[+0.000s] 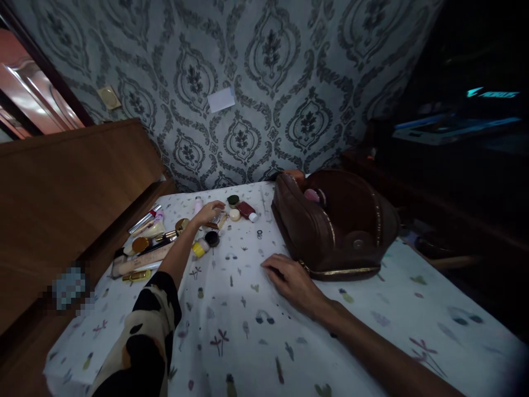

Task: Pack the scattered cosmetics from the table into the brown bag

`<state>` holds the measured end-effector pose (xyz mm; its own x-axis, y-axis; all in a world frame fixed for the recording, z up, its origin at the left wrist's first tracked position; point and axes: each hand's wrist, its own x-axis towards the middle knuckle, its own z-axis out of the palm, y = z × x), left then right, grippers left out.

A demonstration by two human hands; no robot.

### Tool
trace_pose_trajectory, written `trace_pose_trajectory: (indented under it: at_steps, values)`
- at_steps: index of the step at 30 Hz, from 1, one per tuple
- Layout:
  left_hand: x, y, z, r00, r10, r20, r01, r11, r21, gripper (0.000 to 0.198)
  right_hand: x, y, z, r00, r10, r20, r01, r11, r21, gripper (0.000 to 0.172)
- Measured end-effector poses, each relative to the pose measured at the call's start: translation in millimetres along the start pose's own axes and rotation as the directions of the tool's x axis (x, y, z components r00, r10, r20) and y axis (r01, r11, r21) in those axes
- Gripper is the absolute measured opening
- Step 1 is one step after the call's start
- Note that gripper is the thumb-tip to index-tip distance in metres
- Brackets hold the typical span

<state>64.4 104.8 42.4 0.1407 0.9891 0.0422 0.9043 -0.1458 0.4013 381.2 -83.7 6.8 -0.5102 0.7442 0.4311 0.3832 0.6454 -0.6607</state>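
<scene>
My left hand (210,213) reaches over the small cosmetics, its fingers stretched to the right and nothing visible in them. Beneath it lies a flat brownish palette (215,223), partly covered. Just right of the fingertips are a dark green-lidded jar (233,199), a cream jar (235,215) and a dark red bottle with a white cap (246,210). A black round jar (212,239) and a yellow-ended container (200,248) sit nearer to me. My right hand (291,280) rests on the cloth with loosely bent fingers apart, beside the unzipped brown bag (330,256).
Left of my forearm, several tubes and bottles are grouped, among them a long beige tube (144,260) and a gold tube (136,275). A pink item (312,195) shows inside the bag. Patterned cloth (243,353) covers the surface; a wooden board (74,182) borders it on the left.
</scene>
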Motion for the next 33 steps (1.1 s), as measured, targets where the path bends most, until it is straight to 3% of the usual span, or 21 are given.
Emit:
trace_pose_trajectory:
  at_steps: [7,15,19,25,28,33]
  values:
    - [-14,4,7.4,0.988,-0.126,-0.084,0.133,0.988,0.083,0.038,1,0,1,1.0,0.003,0.001,-0.003,1.0,-0.001,0.022]
    - [-32,22,-0.3,0.998,0.061,0.007,-0.061,0.995,0.078,0.035,1,0,1,1.0,-0.014,0.001,0.014,1.0,-0.01,0.022]
    - [-43,31,-0.5,0.994,0.102,0.041,-0.107,0.986,0.126,0.045,1,-1,0,1.0,-0.013,0.01,0.013,1.0,-0.011,0.022]
    - [-53,49,-3.4,0.999,-0.036,0.012,0.031,0.963,0.266,0.052,2,-1,1,1.0,0.006,0.006,-0.006,1.0,-0.015,0.022]
    - [-71,56,-2.5,0.995,-0.1,-0.004,0.096,0.942,0.323,0.06,1,-1,1,0.999,0.046,0.02,-0.045,0.999,-0.025,0.024]
    - [-118,61,9.9,0.999,-0.047,-0.026,0.053,0.918,0.394,0.072,15,2,7,0.984,0.174,0.031,-0.173,0.985,-0.016,0.02]
